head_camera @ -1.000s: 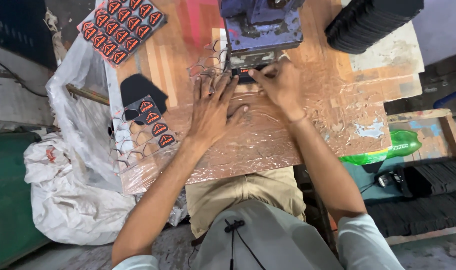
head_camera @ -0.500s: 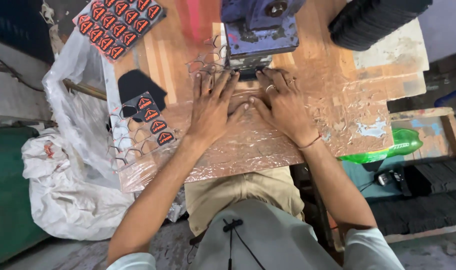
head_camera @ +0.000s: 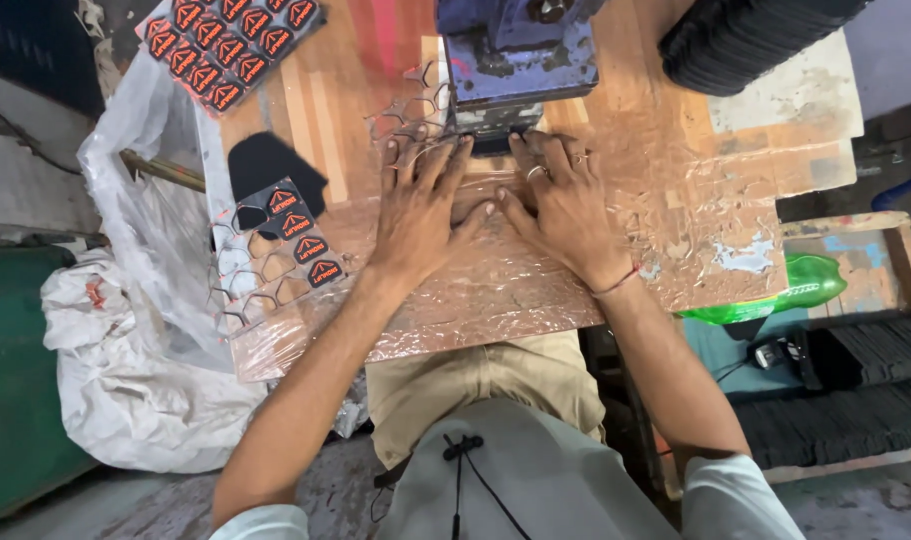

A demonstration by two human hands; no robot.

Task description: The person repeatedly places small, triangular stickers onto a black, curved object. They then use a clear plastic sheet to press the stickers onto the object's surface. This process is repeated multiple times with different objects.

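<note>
1. Our left hand lay flat with its fingers spread on the crinkled clear film that covered the wooden table. It gripped nothing, and its fingertips reached to the front edge of the blue press.

2. Our right hand lay flat just beside it, palm down and fingers spread, with a ring showing on one finger. The two thumbs nearly met between the hands, and this hand pinched nothing either.

3. The thing we worked on was a small dark piece under the press head, just beyond both sets of fingertips. It was mostly hidden, so we could not tell whether our fingers touched it or only the film over it.

4. To our left, a cut sheet of black badges with orange marks lay on the table's edge beside a black pad, with emptied outlines around the badges. A fuller sheet of badges sat at the far left corner, a stack of black pieces at the far right, and a green bottle lay off the right side.

5. We judged the chief risk to be our fingertips: they sat right at the press mouth and could be caught if the head came down.

6. The film looked slick and wrinkled, so we thought the piece could slip out of line under uneven pressure from our hands.
</note>
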